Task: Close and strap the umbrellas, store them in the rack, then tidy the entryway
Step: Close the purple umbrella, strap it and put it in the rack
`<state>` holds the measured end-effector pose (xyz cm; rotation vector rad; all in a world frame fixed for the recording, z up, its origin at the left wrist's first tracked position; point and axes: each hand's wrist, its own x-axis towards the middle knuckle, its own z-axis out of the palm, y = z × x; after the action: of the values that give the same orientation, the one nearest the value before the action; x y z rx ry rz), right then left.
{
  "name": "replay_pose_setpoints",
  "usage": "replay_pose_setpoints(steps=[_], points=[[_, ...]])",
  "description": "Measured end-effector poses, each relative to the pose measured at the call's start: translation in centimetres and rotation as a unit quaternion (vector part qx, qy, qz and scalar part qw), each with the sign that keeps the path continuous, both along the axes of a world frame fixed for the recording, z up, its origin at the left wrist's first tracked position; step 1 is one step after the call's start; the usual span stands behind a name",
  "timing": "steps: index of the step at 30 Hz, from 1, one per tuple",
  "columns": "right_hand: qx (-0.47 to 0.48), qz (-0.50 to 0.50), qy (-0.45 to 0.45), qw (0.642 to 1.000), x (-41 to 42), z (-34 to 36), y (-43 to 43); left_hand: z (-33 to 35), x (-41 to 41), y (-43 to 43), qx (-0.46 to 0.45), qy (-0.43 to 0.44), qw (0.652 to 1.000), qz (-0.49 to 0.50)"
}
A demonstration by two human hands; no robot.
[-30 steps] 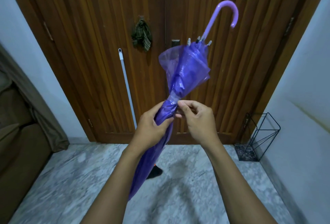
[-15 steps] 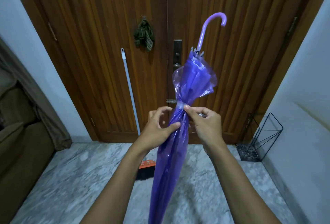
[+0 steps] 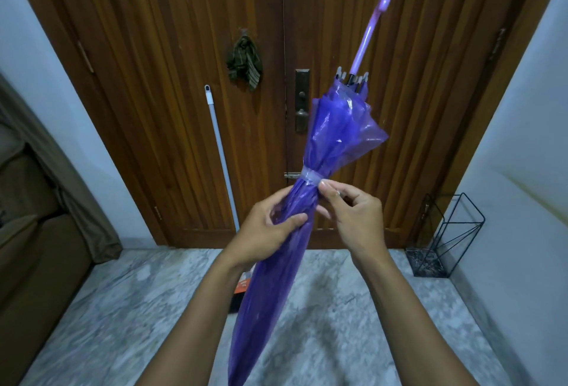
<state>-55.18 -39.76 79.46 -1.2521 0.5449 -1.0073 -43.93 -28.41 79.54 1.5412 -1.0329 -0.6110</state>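
A folded purple translucent umbrella [image 3: 270,278] stands tilted in front of me, its lilac hooked handle [image 3: 368,35] pointing up and to the right. A pale strap [image 3: 312,176] circles the canopy at its waist. My left hand [image 3: 264,232] grips the furled canopy just below the strap. My right hand [image 3: 353,216] pinches the strap's end at the umbrella's right side. The black wire umbrella rack [image 3: 445,238] stands on the floor at the right, by the wall.
A wooden double door [image 3: 172,78] fills the back, with a white broom pole [image 3: 219,152] leaning on it and a dark cloth [image 3: 244,63] hanging. A brown sofa [image 3: 33,247] sits at the left. A small orange and black object [image 3: 241,289] lies on the marble floor [image 3: 123,308].
The umbrella has swung from leaning left to tilting right, its handle turning edge-on. The strap now wraps the canopy, and my right hand has shifted to its end.
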Motion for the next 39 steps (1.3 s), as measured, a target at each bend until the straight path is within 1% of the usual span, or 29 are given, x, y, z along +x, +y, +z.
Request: replay_pose_setpoints(steps=[2, 5, 8, 9, 10, 12, 14, 16, 17, 18, 21, 22, 25, 27, 29, 33, 35, 37, 39], points=[[0.012, 0.007, -0.018, 1.000, -0.4, -0.3, -0.3, -0.1, 0.2, 0.3, -0.006, 0.041, 0.999, -0.020], [-0.012, -0.010, -0.004, 1.000, -0.6, -1.0, -0.4, -0.5, 0.1, 0.4, -0.020, 0.098, 0.993, -0.065], [0.064, 0.007, -0.034, 0.997, -0.7, -1.2, -0.1, -0.9, 0.1, 0.2, 0.000, 0.174, 0.979, -0.104], [0.086, 0.010, -0.040, 0.995, -0.7, -1.2, 0.1, -1.1, 0.2, 0.1, 0.011, 0.189, 0.976, -0.102], [0.094, 0.003, -0.039, 0.995, -0.7, -1.2, 0.3, -1.2, 0.3, -0.1, 0.025, 0.176, 0.980, -0.088], [0.089, -0.023, -0.024, 0.995, -0.6, -1.3, 0.4, -1.2, 0.2, -0.4, 0.052, 0.079, 0.995, -0.030], [0.065, -0.062, 0.000, 0.996, -0.4, -1.2, 0.6, -1.0, -0.4, -0.7, 0.035, -0.012, 0.999, 0.023], [0.035, -0.090, 0.011, 0.995, -0.3, -0.9, 0.7, -0.5, -1.1, -0.9, 0.011, -0.103, 0.994, 0.047], [0.021, -0.099, 0.014, 0.995, -0.3, -0.7, 0.8, -0.4, -1.4, -1.0, 0.004, -0.132, 0.990, 0.052], [0.010, -0.106, 0.014, 0.994, -0.3, -0.4, 0.9, -0.3, -1.6, -1.0, 0.000, -0.143, 0.988, 0.054], [-0.008, -0.111, 0.002, 0.994, -0.3, 0.4, 1.2, 0.0, -2.1, -0.9, 0.005, -0.136, 0.990, 0.039], [-0.011, -0.106, 0.002, 0.994, -0.4, 0.6, 1.3, 0.1, -2.4, -0.9, 0.006, -0.150, 0.988, 0.036], [-0.042, -0.093, 0.022, 0.995, -0.4, 0.9, 1.5, 0.4, -3.1, -1.3, -0.022, -0.204, 0.975, 0.086], [-0.061, -0.075, 0.040, 0.995, -0.3, 0.9, 1.3, 0.9, -3.2, -1.3, -0.042, -0.191, 0.975, 0.109], [-0.059, -0.050, 0.034, 0.996, -0.4, 1.1, 1.0, 1.5, -2.7, -1.0, -0.049, -0.162, 0.981, 0.091], [0.013, 0.017, -0.019, 1.000, -0.8, 1.7, 0.8, 2.1, -1.8, -0.4, -0.041, -0.117, 0.992, 0.028], [0.044, 0.028, -0.035, 0.998, -0.9, 1.6, 0.7, 2.0, -1.6, -0.2, -0.045, -0.087, 0.995, 0.016], [0.045, 0.032, -0.032, 0.998, -0.9, 1.3, 0.5, 1.4, -1.2, -0.2, -0.050, -0.052, 0.997, 0.008], [0.026, 0.041, -0.020, 0.999, -1.0, 1.0, 0.3, 1.0, -0.9, 0.0, -0.048, -0.016, 0.999, -0.002]])
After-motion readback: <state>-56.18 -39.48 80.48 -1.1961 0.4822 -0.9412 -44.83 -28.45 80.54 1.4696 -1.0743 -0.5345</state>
